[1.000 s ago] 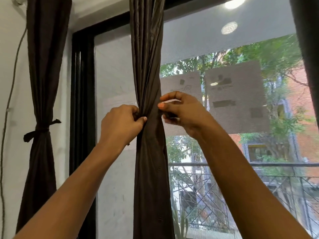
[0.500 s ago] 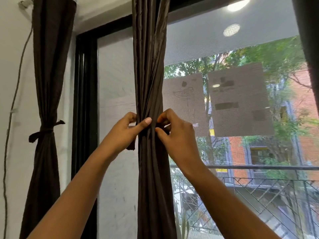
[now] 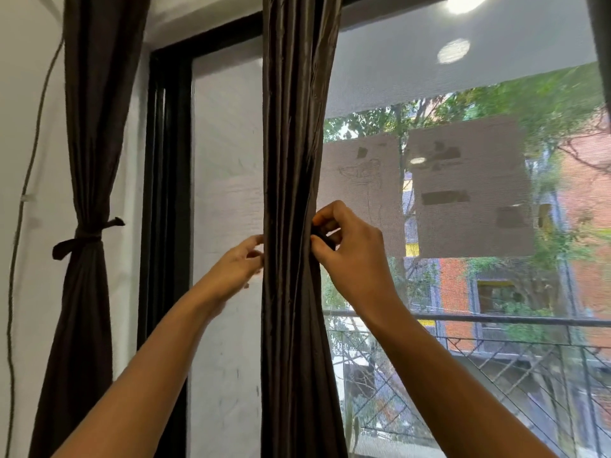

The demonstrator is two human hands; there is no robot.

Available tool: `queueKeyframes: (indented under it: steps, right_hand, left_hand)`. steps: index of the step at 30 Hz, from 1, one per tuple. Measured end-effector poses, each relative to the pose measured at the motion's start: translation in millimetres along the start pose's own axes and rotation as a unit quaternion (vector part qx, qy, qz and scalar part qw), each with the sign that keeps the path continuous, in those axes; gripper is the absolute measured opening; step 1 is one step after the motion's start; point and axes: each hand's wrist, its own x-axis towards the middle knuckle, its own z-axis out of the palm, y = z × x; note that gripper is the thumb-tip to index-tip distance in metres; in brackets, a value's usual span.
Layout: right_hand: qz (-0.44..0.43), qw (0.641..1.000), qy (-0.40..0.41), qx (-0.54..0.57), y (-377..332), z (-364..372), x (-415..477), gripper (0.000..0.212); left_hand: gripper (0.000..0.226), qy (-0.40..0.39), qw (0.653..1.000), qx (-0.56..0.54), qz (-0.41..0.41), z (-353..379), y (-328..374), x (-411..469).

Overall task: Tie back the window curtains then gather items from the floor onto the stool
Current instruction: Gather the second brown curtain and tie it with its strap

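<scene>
Curtain-tying step: right hand (image 3: 353, 256) pinches tie strip (image 3: 318, 231) at middle curtain (image 3: 291, 153) right edge, left hand (image 3: 235, 267) reaches behind its left edge, grip unclear; next, pass strip across and knot.

The left hand (image 3: 236, 264) is blurred, its fingertips hidden behind the middle curtain (image 3: 291, 325). The right hand (image 3: 350, 256) covers most of the tie (image 3: 321, 231). Top and bottom edges crop the curtain.
</scene>
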Motion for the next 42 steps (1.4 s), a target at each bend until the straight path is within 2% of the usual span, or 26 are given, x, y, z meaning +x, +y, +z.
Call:
queueKeyframes:
  steps: [2, 3, 5, 8, 10, 12, 14, 16, 19, 21, 24, 26, 30, 31, 34, 35, 37, 40, 42]
  right_hand:
    - [0.003, 1.000, -0.001, 0.007, 0.0, 0.0, 0.1, 0.016]
    - [0.004, 1.000, -0.002, 0.007, 0.1, -0.4, -0.1, 0.016]
    - [0.004, 1.000, -0.001, 0.004, 0.8, -1.9, -0.7, 0.015]
    - [0.006, 1.000, 0.000, 0.003, 2.7, -7.1, -1.2, 0.016]
    - [0.003, 1.000, 0.007, -0.008, 2.8, -10.6, -0.5, 0.015]
    - [-0.010, 0.999, 0.022, -0.036, 0.7, -13.2, 0.1, 0.013]
    - [-0.037, 0.995, 0.046, -0.075, -4.1, -15.6, -0.1, 0.012]
    - [-0.069, 0.989, 0.060, -0.115, -12.7, -18.2, -1.5, 0.011]
    - [-0.120, 0.975, 0.065, -0.174, -30.1, -26.0, -1.2, 0.008]
    - [-0.154, 0.962, 0.061, -0.219, -42.3, -34.3, 1.3, 0.008]
    - [-0.204, 0.939, 0.030, -0.277, -57.5, -44.6, 4.9, 0.009]
    - [-0.219, 0.926, 0.008, -0.306, -65.3, -46.0, 5.6, 0.010]
    - [-0.250, 0.923, -0.019, -0.291, -71.5, -49.5, 10.4, 0.011]
    - [-0.240, 0.934, -0.032, -0.262, -70.7, -51.8, 10.7, 0.015]
    - [-0.162, 0.979, -0.063, -0.104, -63.7, -57.3, 7.5, 0.029]
    - [-0.159, 0.983, -0.051, -0.079, -61.1, -57.6, 4.2, 0.026]
    - [-0.201, 0.972, 0.005, -0.122, -56.7, -58.4, -1.9, 0.016]
    - [-0.279, 0.925, 0.109, -0.233, -55.3, -65.4, -5.7, 0.014]
    - [-0.315, 0.905, 0.140, -0.250, -55.7, -70.8, -3.2, 0.014]
  left_hand:
    - [0.069, -0.006, 0.999, -0.009, 0.030, 3.9, -2.0, 11.1]
    - [0.069, -0.012, 0.999, -0.021, 0.033, 7.7, -1.2, 15.2]
    - [0.053, -0.002, 0.998, -0.047, 0.032, 12.2, -1.4, 21.0]
    - [0.016, 0.116, 0.989, -0.068, 0.059, 5.7, 3.3, 9.7]
    - [0.013, 0.146, 0.984, -0.036, 0.097, -10.2, 8.2, -9.0]
    - [0.020, 0.151, 0.978, 0.052, 0.135, -26.3, 16.6, -29.8]
    - [0.034, 0.205, 0.940, 0.198, 0.187, -37.8, 29.0, -49.8]
    - [0.037, 0.267, 0.880, 0.304, 0.250, -44.4, 50.2, -67.4]
    - [0.034, 0.280, 0.817, 0.377, 0.335, -51.2, 85.3, -84.7]
    - [0.039, 0.252, 0.804, 0.374, 0.387, -54.8, 103.7, -90.5]
    - [0.032, 0.171, 0.811, 0.314, 0.464, -50.3, 126.7, -92.9]
    - [0.028, 0.125, 0.809, 0.306, 0.486, -43.6, 134.9, -87.7]
    - [0.020, 0.108, 0.818, 0.275, 0.494, -30.6, 143.2, -71.6]
    - [0.018, 0.105, 0.830, 0.252, 0.486, -27.6, 144.5, -68.9]
    - [0.016, 0.052, 0.898, 0.133, 0.416, -16.2, 147.8, -64.3]
    - [0.016, 0.040, 0.912, 0.109, 0.393, -12.0, 148.9, -62.5]
    - [0.015, 0.057, 0.924, 0.109, 0.361, -5.8, 148.4, -56.9]
    - [0.010, 0.109, 0.920, 0.186, 0.327, -5.6, 141.0, -44.0]
    - [0.008, 0.113, 0.917, 0.237, 0.300, -6.3, 136.5, -38.7]
